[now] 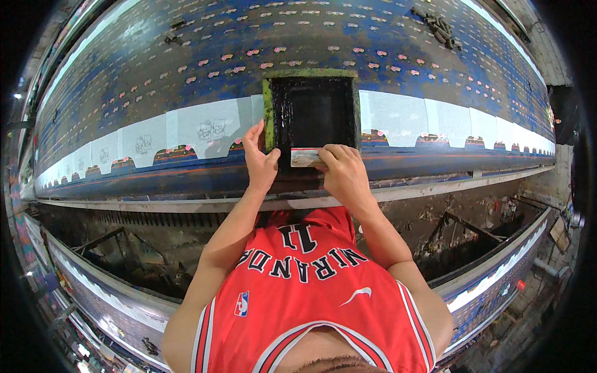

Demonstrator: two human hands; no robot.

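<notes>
A screen-printing frame (269, 109) with green, ink-stained edges lies on the long table in front of me. Its inner surface is dark and wet-looking. My right hand (348, 174) is closed round the right end of a squeegee (305, 158), a pale, stained bar lying crosswise at the frame's near end. My left hand (261, 158) is at the near left corner of the frame, fingers stretched along its outer side and thumb apart. Pale sheets (233, 127) run in a row to both sides of the frame; a few to the left bear line drawings.
The long printing table (217, 37) is stained blue and brown, with rows of small pink-and-white prints. Dark lumpy pieces (438, 28) lie at its far side. A pale rail (404, 191) edges the near side. Behind me stands another similar table (118, 311).
</notes>
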